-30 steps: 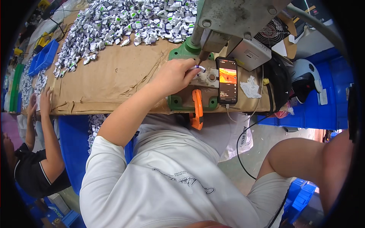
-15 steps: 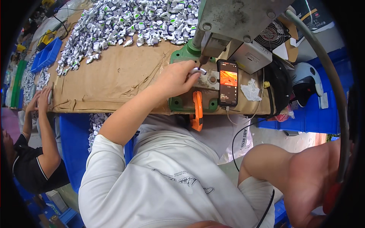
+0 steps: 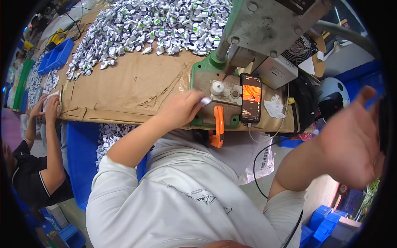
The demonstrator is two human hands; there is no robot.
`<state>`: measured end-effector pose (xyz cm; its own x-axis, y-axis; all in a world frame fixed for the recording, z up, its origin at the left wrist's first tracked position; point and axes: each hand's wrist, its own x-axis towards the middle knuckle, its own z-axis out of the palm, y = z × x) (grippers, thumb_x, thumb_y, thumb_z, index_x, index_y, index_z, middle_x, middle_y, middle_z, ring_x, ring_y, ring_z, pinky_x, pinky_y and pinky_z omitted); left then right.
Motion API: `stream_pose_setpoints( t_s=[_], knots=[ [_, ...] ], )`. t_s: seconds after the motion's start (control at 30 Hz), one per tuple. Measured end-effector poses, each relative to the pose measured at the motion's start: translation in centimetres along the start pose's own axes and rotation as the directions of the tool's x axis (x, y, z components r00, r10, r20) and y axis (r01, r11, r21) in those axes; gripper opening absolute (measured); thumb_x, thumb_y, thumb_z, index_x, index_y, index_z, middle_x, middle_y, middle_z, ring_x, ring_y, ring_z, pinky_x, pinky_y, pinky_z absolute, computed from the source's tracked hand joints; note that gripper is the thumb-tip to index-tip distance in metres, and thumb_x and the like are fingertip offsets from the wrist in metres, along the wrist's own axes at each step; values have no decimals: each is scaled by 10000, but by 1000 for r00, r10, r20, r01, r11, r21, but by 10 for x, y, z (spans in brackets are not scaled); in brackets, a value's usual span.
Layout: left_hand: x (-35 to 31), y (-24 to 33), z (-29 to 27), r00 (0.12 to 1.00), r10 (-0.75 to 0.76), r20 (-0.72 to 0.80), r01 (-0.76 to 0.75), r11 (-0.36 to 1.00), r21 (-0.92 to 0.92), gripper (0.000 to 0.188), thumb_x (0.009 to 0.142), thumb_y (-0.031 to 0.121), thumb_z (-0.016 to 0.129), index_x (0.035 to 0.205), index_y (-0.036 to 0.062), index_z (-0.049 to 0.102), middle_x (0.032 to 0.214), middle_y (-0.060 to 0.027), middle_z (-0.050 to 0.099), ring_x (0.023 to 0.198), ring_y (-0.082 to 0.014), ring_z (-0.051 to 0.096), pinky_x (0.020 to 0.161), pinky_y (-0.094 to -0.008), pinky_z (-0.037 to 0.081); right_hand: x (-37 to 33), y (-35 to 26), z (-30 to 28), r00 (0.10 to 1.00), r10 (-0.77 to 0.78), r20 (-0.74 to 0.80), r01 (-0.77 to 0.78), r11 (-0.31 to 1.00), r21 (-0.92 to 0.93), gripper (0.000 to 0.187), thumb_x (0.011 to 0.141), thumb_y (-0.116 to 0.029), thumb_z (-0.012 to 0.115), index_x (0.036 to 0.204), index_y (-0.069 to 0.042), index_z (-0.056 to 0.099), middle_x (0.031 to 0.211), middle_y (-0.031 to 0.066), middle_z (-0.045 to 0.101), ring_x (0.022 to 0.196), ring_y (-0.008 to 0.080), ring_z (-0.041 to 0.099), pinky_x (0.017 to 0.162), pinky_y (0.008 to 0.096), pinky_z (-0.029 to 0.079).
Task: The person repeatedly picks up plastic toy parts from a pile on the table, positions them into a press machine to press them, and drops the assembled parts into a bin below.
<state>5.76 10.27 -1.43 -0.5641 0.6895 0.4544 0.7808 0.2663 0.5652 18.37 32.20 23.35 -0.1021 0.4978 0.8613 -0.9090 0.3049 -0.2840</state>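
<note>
Between the thumb and fingers of my left hand (image 3: pixel 180 108) is a small white plastic part with purple on it (image 3: pixel 205 100), slightly blurred. This hand is just left of the metal fixture of a green-based hand press (image 3: pixel 199 74). On the fixture sits a round white holder (image 3: pixel 217 87) with a dark spot in its middle, and the pointed tip of the press ram (image 3: pixel 226 75) hangs above it. Out at the right, my right hand (image 3: pixel 349 142) is raised with its thumb up, smeared by motion. Its fingers are mostly hidden at the rim of the picture.
A large heap of white, purple and green plastic parts (image 3: pixel 144 29) covers the far table. An orange-handled tool (image 3: pixel 219 126) hangs at the front edge. Right of the press are a phone (image 3: pixel 251 99) and crumpled tissue (image 3: pixel 273 106). A co-worker (image 3: pixel 39 173) works at the left.
My left hand has drawn the part back from under the ram, toward me and left. The press lever has swung up, and my right hand has risen from beside its red knob.
</note>
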Motion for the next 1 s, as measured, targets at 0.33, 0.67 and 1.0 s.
stream_pose_setpoints(
  t_s=[0.33, 0.67, 1.0],
  knots=[
    [-212, -59, -112, 965, -239, -107, 261, 909, 325, 197, 759, 105, 737, 926, 43, 652, 803, -122, 643, 665, -293, 639, 562, -379, 501, -174, 78, -17, 518, 474, 711, -272, 880, -389, 75, 843, -41, 578, 869, -31, 648, 787, 76, 620, 736, 222, 561, 687, 335, 439],
    [-59, -108, -105, 989, 68, -133, 6, 871, 491, 425, 746, -16, 643, 1150, 115, 642, 1192, -132, 596, 892, -291, 621, 744, -389, 531, -209, 79, -10, 70, 676, 734, -331, 710, -622, 130, 854, -180, 652, 887, -55, 666, 773, 80, 634, 753, 254, 612, 687, 369, 494],
    [69, -179, -75, 992, 31, 126, -124, 516, 848, 316, 836, 158, 606, 1151, 180, 619, 1299, -69, 556, 1146, -260, 549, 928, -354, 438, -209, 80, -9, 145, 716, 683, -265, 693, -670, 157, 868, -211, 650, 891, -56, 652, 763, 89, 635, 744, 277, 623, 684, 388, 494]
  ],
)
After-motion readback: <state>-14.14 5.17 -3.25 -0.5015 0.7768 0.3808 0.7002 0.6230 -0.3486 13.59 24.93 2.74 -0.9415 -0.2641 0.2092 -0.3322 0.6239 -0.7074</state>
